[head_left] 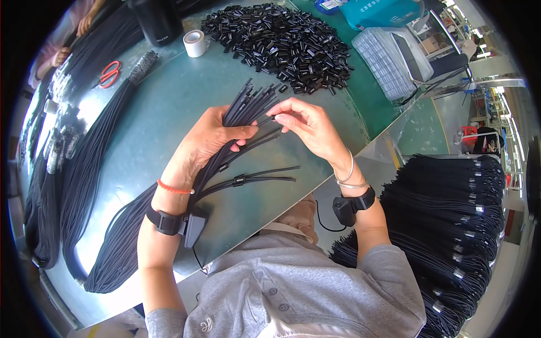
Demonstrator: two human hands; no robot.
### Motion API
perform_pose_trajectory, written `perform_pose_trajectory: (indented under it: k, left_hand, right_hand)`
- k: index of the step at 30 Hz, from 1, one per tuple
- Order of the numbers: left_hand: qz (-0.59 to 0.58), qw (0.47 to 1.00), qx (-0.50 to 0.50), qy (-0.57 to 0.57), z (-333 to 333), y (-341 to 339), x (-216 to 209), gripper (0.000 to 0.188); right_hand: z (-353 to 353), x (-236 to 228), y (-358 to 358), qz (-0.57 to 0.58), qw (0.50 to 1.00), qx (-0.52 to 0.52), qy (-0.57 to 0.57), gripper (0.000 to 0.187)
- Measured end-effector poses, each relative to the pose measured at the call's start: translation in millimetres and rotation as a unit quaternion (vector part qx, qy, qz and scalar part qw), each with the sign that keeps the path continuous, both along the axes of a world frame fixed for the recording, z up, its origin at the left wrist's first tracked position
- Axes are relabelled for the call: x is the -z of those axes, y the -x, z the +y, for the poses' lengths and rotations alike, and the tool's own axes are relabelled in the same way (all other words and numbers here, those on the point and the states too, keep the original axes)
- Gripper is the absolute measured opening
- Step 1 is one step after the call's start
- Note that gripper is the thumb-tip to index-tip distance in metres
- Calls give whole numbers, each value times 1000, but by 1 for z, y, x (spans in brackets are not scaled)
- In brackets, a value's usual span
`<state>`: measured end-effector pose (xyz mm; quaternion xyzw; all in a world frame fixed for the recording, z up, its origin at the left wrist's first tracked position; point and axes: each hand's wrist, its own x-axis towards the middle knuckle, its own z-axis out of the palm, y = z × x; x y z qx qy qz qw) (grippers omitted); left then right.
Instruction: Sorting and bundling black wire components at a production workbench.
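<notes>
My left hand (213, 137) grips a bundle of black cords (248, 104), their ends fanning up and to the right. My right hand (307, 127) pinches a small black clip (271, 118) at the end of one cord, just right of the bundle. Below the hands, a few cords with black clips on them (248, 179) lie across the green table (163, 118). A big heap of loose black clips (282, 42) lies at the far side of the table.
Long bundles of black cords (84, 169) lie along the table's left. Red scissors (109, 74), a roll of white tape (195, 43) and a black cylinder (158, 22) sit far left. Another person's hands (59, 56) work at the far corner. Finished cords (456, 225) are stacked on my right.
</notes>
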<state>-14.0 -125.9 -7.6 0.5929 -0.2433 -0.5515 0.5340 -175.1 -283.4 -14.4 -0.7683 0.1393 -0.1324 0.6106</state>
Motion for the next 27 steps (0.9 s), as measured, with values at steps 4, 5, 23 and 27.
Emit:
perform_pose_trajectory:
  k: [4,5,23,27]
  left_hand:
    - [-8,1000,1,8,-1,0,2,26]
    - [-4,1000,0,24,-2,1,5,25]
    - [15,1000,-11,12,0,0,3,24]
    - [10,1000,-14,11,-1,0,5,24]
  right_hand:
    - [0,-7,-1,-32,980,-33,192,10]
    - [14,-11,0,-38,953,-38,298,10]
    - [-29,15,2,16,890,92,445,11]
    - [-18,14,-5,-23,966,34,256,13]
